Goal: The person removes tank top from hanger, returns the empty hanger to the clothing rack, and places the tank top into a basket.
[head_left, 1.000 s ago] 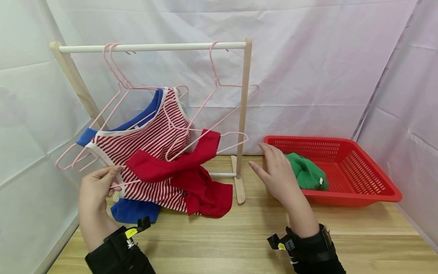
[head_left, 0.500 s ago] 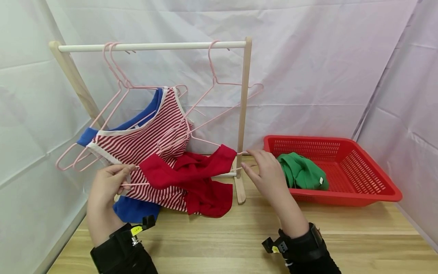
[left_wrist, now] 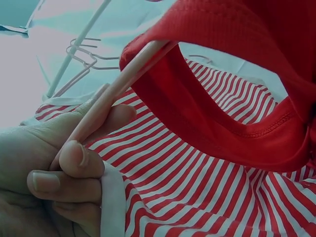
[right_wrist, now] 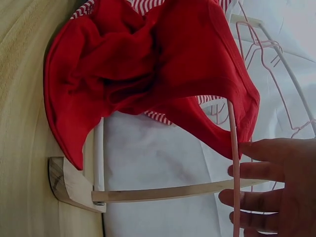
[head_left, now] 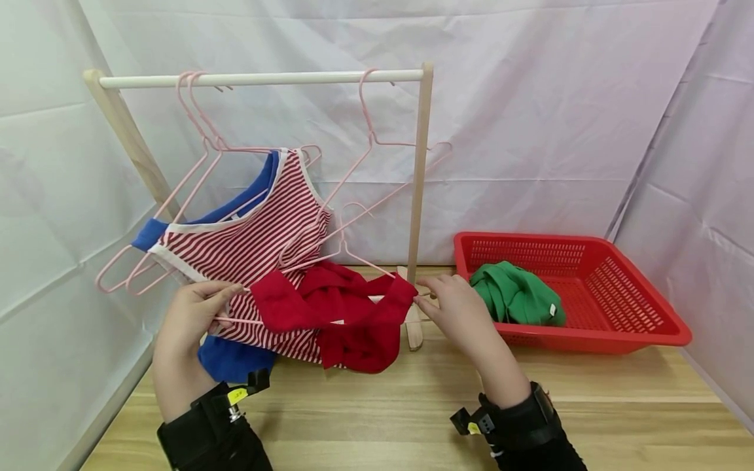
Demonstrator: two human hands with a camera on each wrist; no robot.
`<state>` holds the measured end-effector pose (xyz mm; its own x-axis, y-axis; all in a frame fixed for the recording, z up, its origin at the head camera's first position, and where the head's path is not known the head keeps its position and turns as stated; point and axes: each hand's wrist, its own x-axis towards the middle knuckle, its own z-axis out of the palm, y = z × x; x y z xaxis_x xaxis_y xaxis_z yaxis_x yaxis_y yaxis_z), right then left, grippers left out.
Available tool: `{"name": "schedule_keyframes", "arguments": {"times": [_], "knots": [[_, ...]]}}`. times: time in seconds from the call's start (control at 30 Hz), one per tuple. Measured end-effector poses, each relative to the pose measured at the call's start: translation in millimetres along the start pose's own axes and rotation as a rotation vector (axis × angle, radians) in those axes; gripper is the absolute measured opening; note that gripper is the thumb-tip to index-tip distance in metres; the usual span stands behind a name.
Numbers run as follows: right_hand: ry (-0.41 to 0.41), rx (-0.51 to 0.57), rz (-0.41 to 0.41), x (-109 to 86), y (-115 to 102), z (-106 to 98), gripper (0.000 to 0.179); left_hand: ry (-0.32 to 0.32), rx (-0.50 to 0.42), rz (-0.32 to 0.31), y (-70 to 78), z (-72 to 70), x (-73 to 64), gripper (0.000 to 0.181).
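Note:
My left hand (head_left: pixel 191 320) pinches the left end of a pink clothes hanger (head_left: pixel 240 320), thumb on one side and curled fingers on the other. A red tank top (head_left: pixel 359 343) hangs from that hanger, its shoulder straps spread towards both ends and its body drooping in folds. At the hanger's right end, my right hand (head_left: pixel 459 314) pinches the red strap's edge between thumb and forefinger. In the right wrist view the other fingers (right_wrist: pixel 256 200) lie behind the hanger's bar (right_wrist: pixel 236 185). Behind the red top hangs a striped tank top (head_left: pixel 253 242), partly covered.
A wooden rack with a white rail (head_left: pixel 283 80) stands behind, holding the striped top, a blue garment (head_left: pixel 235 360) and a bare pink hanger (head_left: pixel 366 118) at the right. A red basket (head_left: pixel 595 338) with a green garment (head_left: pixel 518 294) sits on the table at right.
My right hand came left from beside the basket to the hanger's right end. The held hanger dropped lower and shifted right, and the red straps now sit farther apart.

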<state>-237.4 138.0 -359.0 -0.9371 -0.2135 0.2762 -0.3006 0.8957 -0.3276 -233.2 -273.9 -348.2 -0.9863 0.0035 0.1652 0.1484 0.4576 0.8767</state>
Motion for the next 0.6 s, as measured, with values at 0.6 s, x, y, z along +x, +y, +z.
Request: {"name": "schedule_keyframes", "arguments": {"times": [0.6], "knots": [[-0.204,-0.086,-0.015,-1.4,-0.7,3.3,0.008,-0.075,0.076,0.03,9.2,1.2,-0.4,0.033]]}}
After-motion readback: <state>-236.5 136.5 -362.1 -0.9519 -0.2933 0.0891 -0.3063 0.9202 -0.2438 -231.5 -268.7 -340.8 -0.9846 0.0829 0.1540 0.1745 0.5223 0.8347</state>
